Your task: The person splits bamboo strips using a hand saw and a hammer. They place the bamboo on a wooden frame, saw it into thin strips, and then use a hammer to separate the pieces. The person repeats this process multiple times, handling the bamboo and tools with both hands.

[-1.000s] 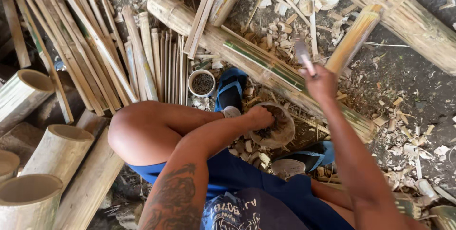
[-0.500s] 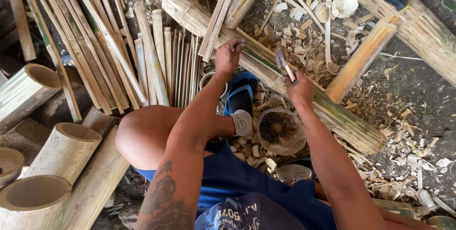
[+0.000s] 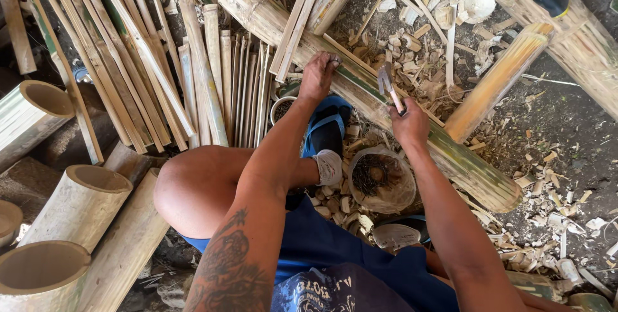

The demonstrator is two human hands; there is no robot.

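Nearest to me, the person sits low on the ground, one bare knee [image 3: 193, 186] drawn up, a foot in a blue sandal [image 3: 325, 135] planted among the wood chips [image 3: 547, 196]. Between the feet stands a plastic bag of dark nails [image 3: 381, 178], its mouth open, just beside the long bamboo pole [image 3: 463, 164] that lies slanted across the ground in front.

Further out, the right hand [image 3: 410, 125] is wrapped tight around the handle of a small hammer [image 3: 388, 86], head raised just above the pole. The left hand [image 3: 318, 77] rests on the pole's upper side, fingers pinched together at the tips as if on a nail; whether one is there I cannot tell, it is too small to see.

It looks like the nail-setting step: the hammer must come down squarely on what the left fingers steady, clear of the fingertips.

Beyond lie split bamboo slats [image 3: 225, 86] in a fan, cut bamboo tubes [image 3: 80, 202] at the left, and a shorter yellow bamboo piece [image 3: 499, 80] leaning on the pole.
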